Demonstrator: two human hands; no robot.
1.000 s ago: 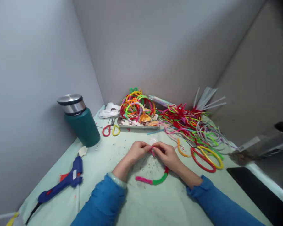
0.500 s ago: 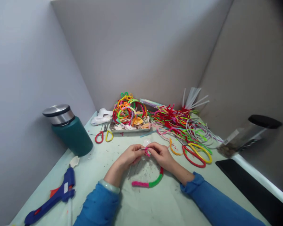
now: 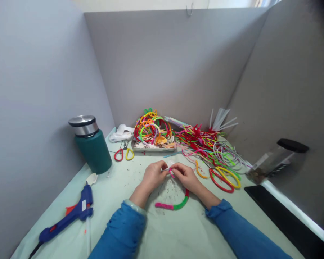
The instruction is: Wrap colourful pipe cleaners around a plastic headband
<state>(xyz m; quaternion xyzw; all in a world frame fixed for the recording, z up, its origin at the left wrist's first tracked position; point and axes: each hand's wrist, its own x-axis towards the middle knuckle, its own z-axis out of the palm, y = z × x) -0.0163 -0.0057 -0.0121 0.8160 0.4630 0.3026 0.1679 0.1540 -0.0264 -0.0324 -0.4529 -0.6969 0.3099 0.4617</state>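
Note:
In the middle of the table my left hand (image 3: pixel 156 175) and my right hand (image 3: pixel 185 176) meet, fingertips nearly touching. Between them is a small pink pipe cleaner piece (image 3: pixel 171 173), pinched at the thumbs and forefingers of both hands; its upper part is hidden by my fingers. Below my right hand curves a fuzzy pipe cleaner band (image 3: pixel 180 204) in pink, green and red, its far end covered by the hand. Whether that band joins the pinched piece, I cannot tell.
A blue glue gun (image 3: pixel 78 212) lies left, below a green bottle (image 3: pixel 93 151). Behind stand a tray (image 3: pixel 153 149) of coloured loops and a heap of pipe cleaners (image 3: pixel 202 138). Small scissors (image 3: pixel 124 154), large red-yellow scissors (image 3: pixel 224 179) and a clear jar (image 3: pixel 277 162) flank my hands.
The camera view has tilted up, showing the top edge of the partition. My left hand has turned slightly and its fingertips have shifted at the pink piece.

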